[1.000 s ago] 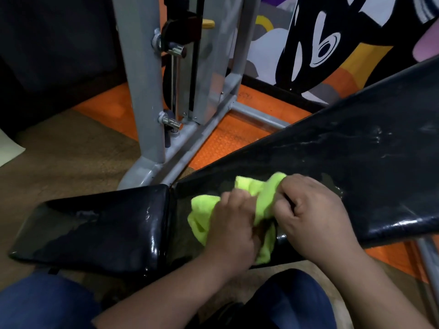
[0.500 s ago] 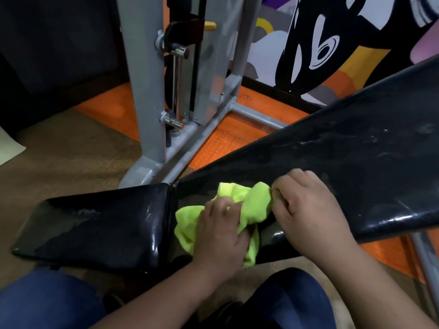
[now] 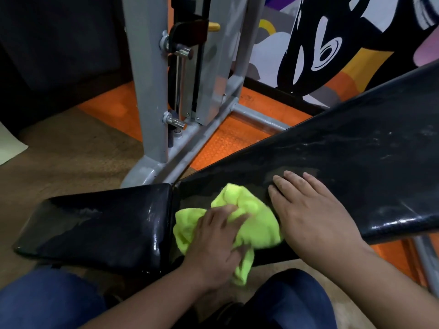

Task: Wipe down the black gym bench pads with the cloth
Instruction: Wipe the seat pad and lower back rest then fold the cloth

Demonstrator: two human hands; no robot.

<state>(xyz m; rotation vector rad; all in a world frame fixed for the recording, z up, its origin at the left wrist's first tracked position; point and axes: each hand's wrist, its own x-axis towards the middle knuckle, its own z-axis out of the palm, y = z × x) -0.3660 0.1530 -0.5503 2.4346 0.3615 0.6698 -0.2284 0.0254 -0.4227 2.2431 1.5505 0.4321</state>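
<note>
A bright yellow-green cloth [image 3: 251,217] lies bunched on the lower end of the long black back pad [image 3: 344,153], which slopes up to the right. My left hand [image 3: 216,243] grips the cloth, its fingers curled into the fabric. Flat on the back pad just right of the cloth rests my right hand [image 3: 311,217], fingers straight and together. The shorter black seat pad [image 3: 99,231] lies level to the left, shiny and wet-looking, separated from the back pad by a narrow gap.
A grey metal machine frame [image 3: 152,91] with pins stands behind the seat pad on orange matting [image 3: 228,141]. A painted wall panel [image 3: 320,43] is at the back right. My knees in blue trousers [image 3: 47,302] are below the bench. Brown floor lies to the left.
My right hand let go of the cloth and now lies flat on the back pad. My left hand has drawn the cloth left and down toward the gap between the pads.
</note>
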